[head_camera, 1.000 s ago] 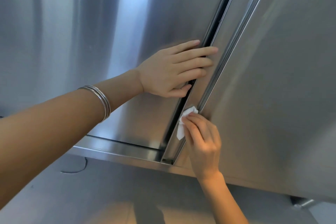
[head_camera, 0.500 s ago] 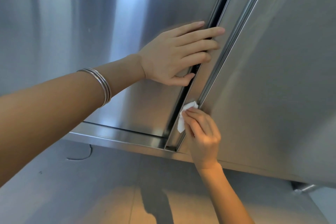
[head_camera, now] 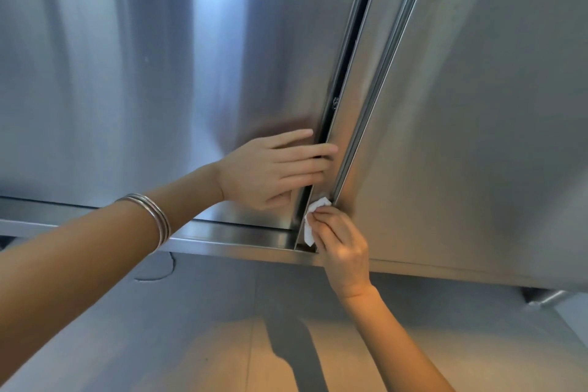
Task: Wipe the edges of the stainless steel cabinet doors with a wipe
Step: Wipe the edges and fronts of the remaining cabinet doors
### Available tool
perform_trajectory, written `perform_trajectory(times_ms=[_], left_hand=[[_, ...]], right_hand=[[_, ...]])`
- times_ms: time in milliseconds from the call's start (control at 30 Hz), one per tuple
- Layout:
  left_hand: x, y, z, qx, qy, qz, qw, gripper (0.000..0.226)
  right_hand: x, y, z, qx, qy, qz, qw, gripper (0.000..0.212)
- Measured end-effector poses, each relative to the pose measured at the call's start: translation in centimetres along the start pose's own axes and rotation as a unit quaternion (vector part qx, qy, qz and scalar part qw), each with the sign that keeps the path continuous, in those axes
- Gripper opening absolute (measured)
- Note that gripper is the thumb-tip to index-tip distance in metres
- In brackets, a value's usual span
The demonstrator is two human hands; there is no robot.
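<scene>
Low on the door edge (head_camera: pixel 350 124), the wipe (head_camera: pixel 309 229) is pinched by the right hand (head_camera: pixel 343 248), the edge extending far-right from that grip.

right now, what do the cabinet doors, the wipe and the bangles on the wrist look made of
Cabinet doors: brushed stainless steel, by the grey sheen with soft streaked reflections. Wipe, held by the right hand: thin white paper or nonwoven tissue, crumpled and matte; which one is unclear. Bangles: polished silver-coloured metal, by their bright glints.
</scene>
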State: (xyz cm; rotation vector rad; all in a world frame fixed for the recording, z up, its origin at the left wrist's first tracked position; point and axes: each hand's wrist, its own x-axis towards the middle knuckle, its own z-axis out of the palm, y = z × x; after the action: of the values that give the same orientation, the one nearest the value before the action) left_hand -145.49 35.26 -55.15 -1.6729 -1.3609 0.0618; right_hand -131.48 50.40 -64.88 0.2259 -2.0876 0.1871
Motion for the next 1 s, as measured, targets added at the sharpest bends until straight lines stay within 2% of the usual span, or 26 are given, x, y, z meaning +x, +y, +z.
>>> perform_trajectory(times_ms=[100, 167, 300, 367, 433, 500, 600, 700, 867, 1000], left_hand=[[-0.4, 0.4, 1.3, -0.007, 0.001, -0.002, 1.000, 0.041], [-0.5, 0.3, 1.8, -0.008, 0.002, 0.004, 1.000, 0.039], [-0.5, -0.1, 2.3, 0.006, 0.005, 0.011, 1.000, 0.039], [-0.5, -0.1, 2.6, 0.005, 0.009, 0.016, 1.000, 0.040], [-0.5, -0.2, 2.6, 0.009, 0.008, 0.019, 1.000, 0.042], [-0.5, -0.2, 2.6, 0.012, 0.012, 0.018, 1.000, 0.043], [-0.5, 0.0, 2.6, 0.002, 0.005, 0.016, 1.000, 0.043], [-0.5, 0.0, 2.3, -0.003, -0.004, 0.015, 1.000, 0.043], [-0.3, -0.1, 1.9, -0.007, -0.012, 0.009, 1.000, 0.047], [0.2, 0.0, 0.7, -0.007, -0.018, 0.025, 1.000, 0.042]], right_hand=[[-1.2, 0.3, 0.4, 0.014, -0.030, -0.016, 0.999, 0.007], [-2.3, 0.3, 0.4, 0.022, -0.087, -0.029, 0.996, 0.010], [-2.7, -0.2, -0.4, 0.069, -0.187, 0.003, 0.980, 0.009], [-1.4, -0.1, -1.4, 0.022, -0.178, -0.042, 0.983, 0.011], [0.6, 0.3, -2.1, -0.007, -0.115, -0.059, 0.992, 0.007], [1.6, 0.6, -2.3, -0.016, -0.078, -0.080, 0.994, 0.014], [0.0, 0.4, -2.0, 0.006, -0.126, -0.077, 0.989, 0.005], [-1.5, -0.3, -1.6, 0.014, -0.197, -0.047, 0.979, 0.014], [0.9, 0.2, -2.2, -0.014, -0.110, -0.073, 0.991, 0.008], [-0.2, 0.1, -2.2, 0.005, -0.153, -0.069, 0.986, 0.019]])
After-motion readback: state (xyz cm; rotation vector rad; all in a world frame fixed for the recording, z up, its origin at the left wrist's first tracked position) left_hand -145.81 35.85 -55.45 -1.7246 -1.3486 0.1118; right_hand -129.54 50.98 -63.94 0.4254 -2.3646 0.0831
